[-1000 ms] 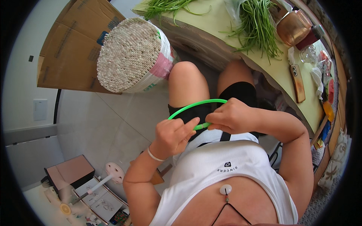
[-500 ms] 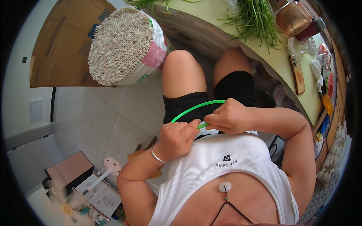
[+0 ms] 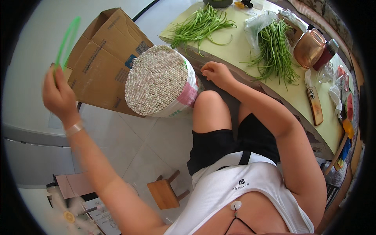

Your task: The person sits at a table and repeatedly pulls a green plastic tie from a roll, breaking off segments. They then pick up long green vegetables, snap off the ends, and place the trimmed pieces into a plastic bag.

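My left hand is raised at the far left, its fingers closed round the lower end of a thin bright green ring, which is blurred by motion. My right hand hovers by the near edge of the table, fingers loosely bent and apart, with nothing visible in them. Between my hands stands a round, tightly packed bundle of pale thin tubes, ends facing up. A white and pink plastic wrapping covers its side, next to my knee.
Behind the bundle is an open cardboard box. The yellow-topped table carries green leafy stalks, a second bunch of stalks, a copper-coloured jar and a phone. A wooden stool and a fan stand lower left.
My left hand has swung far up and left with the green ring. My right hand has let go of the ring and moved up toward the table. The view has shifted.
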Demonstrator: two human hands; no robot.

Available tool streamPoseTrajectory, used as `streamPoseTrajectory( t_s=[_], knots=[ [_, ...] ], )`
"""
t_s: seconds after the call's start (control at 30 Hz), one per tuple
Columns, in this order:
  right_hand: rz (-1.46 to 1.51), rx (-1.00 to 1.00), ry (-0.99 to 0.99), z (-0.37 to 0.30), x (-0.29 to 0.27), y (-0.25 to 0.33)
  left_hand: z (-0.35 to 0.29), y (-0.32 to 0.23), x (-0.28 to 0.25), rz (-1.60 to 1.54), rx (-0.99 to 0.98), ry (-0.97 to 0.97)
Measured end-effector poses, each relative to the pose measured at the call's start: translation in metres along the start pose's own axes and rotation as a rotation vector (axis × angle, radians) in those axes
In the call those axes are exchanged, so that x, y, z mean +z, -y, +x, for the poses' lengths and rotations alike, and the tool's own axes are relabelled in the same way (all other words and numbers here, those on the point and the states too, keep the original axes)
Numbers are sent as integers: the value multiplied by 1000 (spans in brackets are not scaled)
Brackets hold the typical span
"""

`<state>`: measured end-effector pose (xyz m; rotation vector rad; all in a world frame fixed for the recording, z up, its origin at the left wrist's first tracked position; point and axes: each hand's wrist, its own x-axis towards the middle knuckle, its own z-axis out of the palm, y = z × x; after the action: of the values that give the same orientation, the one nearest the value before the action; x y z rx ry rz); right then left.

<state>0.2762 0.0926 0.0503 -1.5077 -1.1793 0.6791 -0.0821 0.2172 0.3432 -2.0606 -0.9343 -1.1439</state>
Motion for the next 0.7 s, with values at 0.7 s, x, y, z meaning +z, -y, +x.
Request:
streamPoseTrajectory(
  t_s=[0.7],
  knots=[
    [103,-509,-311,117,55,205,-175,-169,67,-1405,-797,888]
  ],
)
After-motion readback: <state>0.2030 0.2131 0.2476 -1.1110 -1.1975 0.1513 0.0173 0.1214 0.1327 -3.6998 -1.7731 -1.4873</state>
